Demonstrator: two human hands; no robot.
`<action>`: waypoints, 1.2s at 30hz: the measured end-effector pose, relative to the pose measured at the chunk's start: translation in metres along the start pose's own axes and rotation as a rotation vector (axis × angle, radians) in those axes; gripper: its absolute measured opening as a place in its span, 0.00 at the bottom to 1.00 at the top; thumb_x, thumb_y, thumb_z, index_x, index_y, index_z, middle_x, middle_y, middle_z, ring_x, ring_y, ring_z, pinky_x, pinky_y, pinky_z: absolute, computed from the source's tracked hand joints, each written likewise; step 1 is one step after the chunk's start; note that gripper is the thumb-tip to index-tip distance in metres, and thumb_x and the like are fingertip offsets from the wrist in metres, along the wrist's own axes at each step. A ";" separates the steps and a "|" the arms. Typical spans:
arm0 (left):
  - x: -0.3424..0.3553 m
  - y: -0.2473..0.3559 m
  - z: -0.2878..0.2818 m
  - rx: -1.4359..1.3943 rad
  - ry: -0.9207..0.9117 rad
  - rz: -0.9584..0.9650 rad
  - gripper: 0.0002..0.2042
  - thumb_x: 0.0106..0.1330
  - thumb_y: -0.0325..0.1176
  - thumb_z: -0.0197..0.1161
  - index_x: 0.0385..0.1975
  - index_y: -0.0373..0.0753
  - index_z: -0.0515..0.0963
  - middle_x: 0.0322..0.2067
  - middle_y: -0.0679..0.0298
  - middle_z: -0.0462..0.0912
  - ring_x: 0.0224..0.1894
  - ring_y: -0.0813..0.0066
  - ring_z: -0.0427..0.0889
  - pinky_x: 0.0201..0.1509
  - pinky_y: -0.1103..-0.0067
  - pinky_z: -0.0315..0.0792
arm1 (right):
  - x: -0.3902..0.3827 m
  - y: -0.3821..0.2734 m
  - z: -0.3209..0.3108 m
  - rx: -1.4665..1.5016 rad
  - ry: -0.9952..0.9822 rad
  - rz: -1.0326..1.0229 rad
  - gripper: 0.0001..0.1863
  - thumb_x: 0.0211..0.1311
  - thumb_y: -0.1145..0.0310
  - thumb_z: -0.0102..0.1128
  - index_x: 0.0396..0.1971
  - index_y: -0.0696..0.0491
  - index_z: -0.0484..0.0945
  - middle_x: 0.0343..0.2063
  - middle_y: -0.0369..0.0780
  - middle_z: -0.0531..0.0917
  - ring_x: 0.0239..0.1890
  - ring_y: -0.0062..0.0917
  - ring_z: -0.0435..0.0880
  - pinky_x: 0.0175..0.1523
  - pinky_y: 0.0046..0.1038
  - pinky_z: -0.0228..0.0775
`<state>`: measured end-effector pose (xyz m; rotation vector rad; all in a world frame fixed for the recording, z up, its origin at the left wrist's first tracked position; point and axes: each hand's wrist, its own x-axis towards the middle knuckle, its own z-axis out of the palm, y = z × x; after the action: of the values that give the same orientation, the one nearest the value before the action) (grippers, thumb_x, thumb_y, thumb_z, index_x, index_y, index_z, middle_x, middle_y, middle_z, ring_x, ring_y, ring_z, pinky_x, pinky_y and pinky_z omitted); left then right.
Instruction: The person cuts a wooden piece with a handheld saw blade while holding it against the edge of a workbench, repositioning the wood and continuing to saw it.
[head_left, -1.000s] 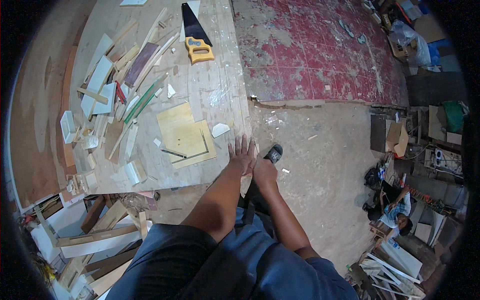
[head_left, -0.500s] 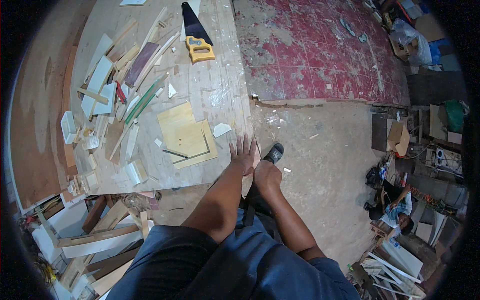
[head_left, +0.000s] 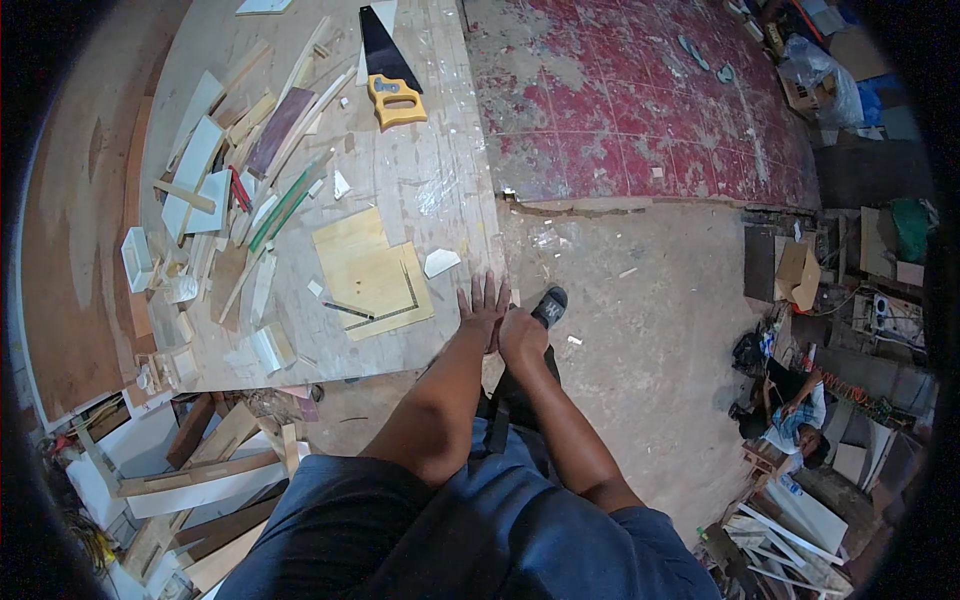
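My left hand (head_left: 486, 305) lies flat with fingers spread at the near right corner of the plywood-topped table (head_left: 400, 195). Close against it on the right, my right hand (head_left: 523, 335) is closed in a fist; whatever it grips is hidden beneath it. A pale edge of a small piece shows beside the fingers. Left of my left hand are a white offcut (head_left: 441, 262) and a square-cornered thin yellowish board (head_left: 360, 250). On that board rest a dark L-shaped strip (head_left: 411, 285) and a black pencil-like stick (head_left: 349, 309).
A handsaw with a yellow handle (head_left: 397, 102) lies farther up the table. Wood strips and offcuts (head_left: 205, 205) crowd its left side. Scrap boards (head_left: 200, 475) are piled below. A person (head_left: 797, 415) sits at the right among clutter. My sandalled foot (head_left: 549, 305) stands on the floor.
My right hand has shifted a little up and left, closer against my left hand. The left hand stays flat in place.
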<state>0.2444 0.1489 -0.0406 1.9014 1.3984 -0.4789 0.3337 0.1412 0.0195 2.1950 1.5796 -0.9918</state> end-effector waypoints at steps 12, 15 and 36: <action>-0.005 -0.007 -0.002 -0.044 -0.075 -0.015 0.50 0.59 0.48 0.56 0.71 0.44 0.26 0.71 0.45 0.20 0.71 0.38 0.18 0.65 0.39 0.20 | -0.025 -0.014 -0.041 0.063 -0.089 -0.018 0.16 0.60 0.63 0.51 0.34 0.60 0.82 0.39 0.57 0.82 0.44 0.49 0.83 0.48 0.44 0.76; -0.002 -0.013 0.010 -0.037 -0.029 -0.027 0.54 0.56 0.52 0.60 0.71 0.45 0.25 0.71 0.44 0.20 0.71 0.37 0.17 0.64 0.37 0.19 | -0.018 -0.015 -0.027 0.134 -0.064 0.035 0.16 0.60 0.63 0.51 0.36 0.59 0.82 0.40 0.56 0.82 0.45 0.47 0.83 0.49 0.43 0.76; 0.001 0.003 -0.007 0.031 -0.062 -0.032 0.44 0.67 0.56 0.45 0.71 0.46 0.26 0.71 0.47 0.20 0.72 0.40 0.18 0.65 0.39 0.20 | 0.025 0.002 -0.013 0.050 -0.115 0.018 0.17 0.60 0.63 0.50 0.40 0.58 0.81 0.41 0.54 0.83 0.44 0.48 0.84 0.47 0.42 0.77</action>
<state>0.2468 0.1543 -0.0354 1.8758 1.3905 -0.5734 0.3442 0.1658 0.0124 2.1395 1.4974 -1.1422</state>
